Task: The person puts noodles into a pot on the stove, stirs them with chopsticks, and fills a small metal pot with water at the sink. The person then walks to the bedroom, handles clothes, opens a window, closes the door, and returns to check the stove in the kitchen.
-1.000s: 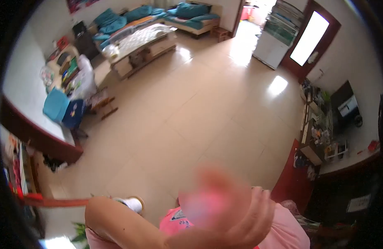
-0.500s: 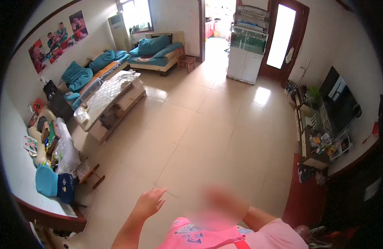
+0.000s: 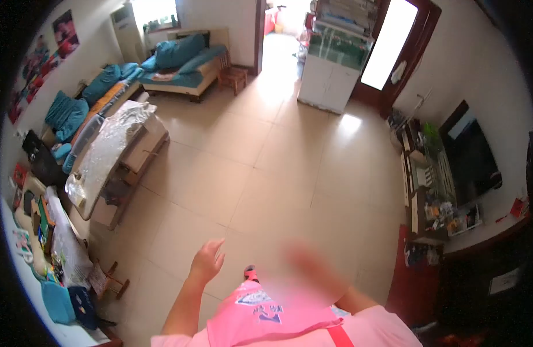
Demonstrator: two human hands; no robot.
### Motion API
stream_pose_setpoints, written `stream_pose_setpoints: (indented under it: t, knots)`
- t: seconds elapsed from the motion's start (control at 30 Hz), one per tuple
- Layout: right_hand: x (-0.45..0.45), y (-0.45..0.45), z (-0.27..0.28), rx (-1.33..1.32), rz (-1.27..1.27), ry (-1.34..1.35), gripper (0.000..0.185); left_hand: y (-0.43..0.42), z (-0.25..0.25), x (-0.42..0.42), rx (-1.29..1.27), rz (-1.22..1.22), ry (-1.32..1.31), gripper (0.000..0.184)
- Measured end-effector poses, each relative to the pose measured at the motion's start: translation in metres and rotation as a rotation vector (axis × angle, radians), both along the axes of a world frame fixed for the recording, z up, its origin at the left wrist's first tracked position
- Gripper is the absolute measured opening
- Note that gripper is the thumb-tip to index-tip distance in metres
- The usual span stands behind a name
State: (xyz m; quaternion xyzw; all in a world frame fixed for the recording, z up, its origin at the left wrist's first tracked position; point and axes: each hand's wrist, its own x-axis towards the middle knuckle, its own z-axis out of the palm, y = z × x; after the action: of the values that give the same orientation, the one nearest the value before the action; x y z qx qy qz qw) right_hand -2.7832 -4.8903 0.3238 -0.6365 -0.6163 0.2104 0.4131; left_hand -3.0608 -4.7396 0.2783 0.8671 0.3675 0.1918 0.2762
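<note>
My left hand (image 3: 208,260) hangs in the air before my body, its fingers loosely stretched and nothing between them. On the other side, my right hand (image 3: 313,263) is smeared by a blur, so its fingers cannot be made out. Between and below the hands is a pink apron (image 3: 261,309) with white and purple print, worn over a pale pink top. The tip of a shoe (image 3: 251,272) pokes out beyond the apron's edge. Neither hand visibly touches any furniture.
Tiled floor (image 3: 261,191) stretches ahead. At left stand a long covered coffee table (image 3: 113,136), a sofa with teal cushions (image 3: 67,113) and a small stool (image 3: 107,280). A fish tank (image 3: 339,46) on a white cabinet (image 3: 324,84) stands ahead; a TV (image 3: 472,153) is at right.
The view has shifted forward and turned slightly right, so the coffee table and sofa sit further left. A shoe has come into sight. My left hand's fingers are closer together than before.
</note>
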Motion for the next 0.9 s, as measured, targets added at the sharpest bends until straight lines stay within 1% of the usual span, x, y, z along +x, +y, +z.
stream_pose_setpoints:
  t: [0.03, 0.1, 0.13, 0.2, 0.23, 0.3, 0.37, 0.4, 0.43, 0.5, 0.57, 0.6, 0.67, 0.73, 0.8, 0.83, 0.9]
  knots:
    - [0.02, 0.035, 0.01, -0.003, -0.036, 0.006, 0.017, 0.044, 0.01, 0.036, 0.018, -0.05, -0.032, 0.042]
    - [0.072, 0.113, 0.019, 0.038, -0.097, 0.013, 0.017, 0.133, 0.024, 0.113, -0.044, -0.144, -0.135, 0.038]
    - [0.095, 0.145, 0.018, 0.043, -0.119, 0.027, 0.017, 0.171, 0.029, 0.147, -0.04, -0.166, -0.121, 0.038]
    - [0.145, 0.207, 0.015, 0.063, -0.193, 0.022, 0.016, 0.241, 0.028, 0.215, -0.216, -0.199, -0.228, 0.039]
    - [0.171, 0.234, 0.014, 0.047, -0.2, 0.018, 0.016, 0.269, 0.023, 0.245, -0.216, -0.209, -0.224, 0.039]
    - [0.234, 0.314, 0.001, 0.045, -0.23, 0.035, 0.016, 0.348, 0.012, 0.316, -0.378, -0.173, -0.298, 0.04]
    - [0.301, 0.392, -0.013, 0.059, -0.225, 0.045, 0.017, 0.425, -0.001, 0.373, -0.36, -0.141, -0.289, 0.039]
    - [0.337, 0.442, -0.031, 0.057, -0.229, 0.027, 0.018, 0.473, -0.007, 0.401, -0.349, -0.103, -0.276, 0.039]
    - [0.371, 0.498, -0.034, 0.059, -0.226, 0.013, 0.019, 0.52, -0.007, 0.427, -0.324, -0.068, -0.288, 0.039]
    - [0.418, 0.594, -0.035, 0.07, -0.165, 0.025, 0.019, 0.596, -0.006, 0.451, -0.384, -0.031, -0.241, 0.039]
    - [0.441, 0.661, -0.011, 0.028, -0.091, 0.037, 0.017, 0.644, 0.009, 0.459, -0.369, 0.042, -0.224, 0.037]
    - [0.464, 0.709, -0.001, 0.026, -0.049, 0.026, 0.017, 0.686, 0.012, 0.477, -0.345, 0.068, -0.206, 0.036]
    - [0.496, 0.792, 0.009, 0.044, 0.067, -0.014, 0.017, 0.754, 0.003, 0.493, -0.347, 0.15, -0.216, 0.034]
    - [0.535, 0.88, -0.005, 0.043, 0.129, -0.026, 0.017, 0.831, -0.014, 0.517, -0.352, 0.214, -0.209, 0.033]
    - [0.577, 0.967, -0.028, 0.029, 0.077, 0.052, 0.017, 0.922, -0.029, 0.549, -0.371, 0.243, -0.197, 0.029]
    - [0.599, 1.011, -0.037, 0.031, 0.071, 0.056, 0.017, 0.973, -0.033, 0.569, -0.369, 0.238, -0.192, 0.029]
    - [0.642, 1.082, -0.049, 0.036, 0.013, 0.016, 0.017, 1.065, -0.037, 0.614, -0.29, 0.174, -0.263, 0.03]
